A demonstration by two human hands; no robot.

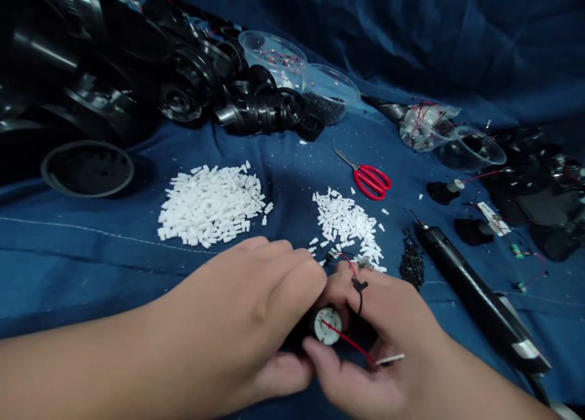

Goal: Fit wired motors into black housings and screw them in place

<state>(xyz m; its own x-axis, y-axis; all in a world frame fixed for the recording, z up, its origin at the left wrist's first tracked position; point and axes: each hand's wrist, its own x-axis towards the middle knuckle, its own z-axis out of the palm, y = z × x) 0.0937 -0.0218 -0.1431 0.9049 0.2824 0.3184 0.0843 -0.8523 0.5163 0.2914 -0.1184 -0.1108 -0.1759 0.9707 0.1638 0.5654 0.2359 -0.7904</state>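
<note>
Two hands grip a small motor [327, 326] over the near edge of the blue cloth [91, 249]. The left hand [247, 310] hides its body, and the right hand [388, 341] holds its white end. Beyond lie heaped white plastic pieces [212, 205] and red scissors [372, 180].

Both hands meet near centre: left hand [256, 310] curled over small motor [327, 326], right hand [397, 341] gripping its white end, thumb underneath. Red wire [350, 342] & black wire [359, 287] come off it. Beyond: big white pile [212, 205] on the left, smaller white pile [350, 225] to its right. Red scissors [372, 181] farther back. Black pen-type tool [475, 295] near right, on blue cloth [91, 255].
</note>
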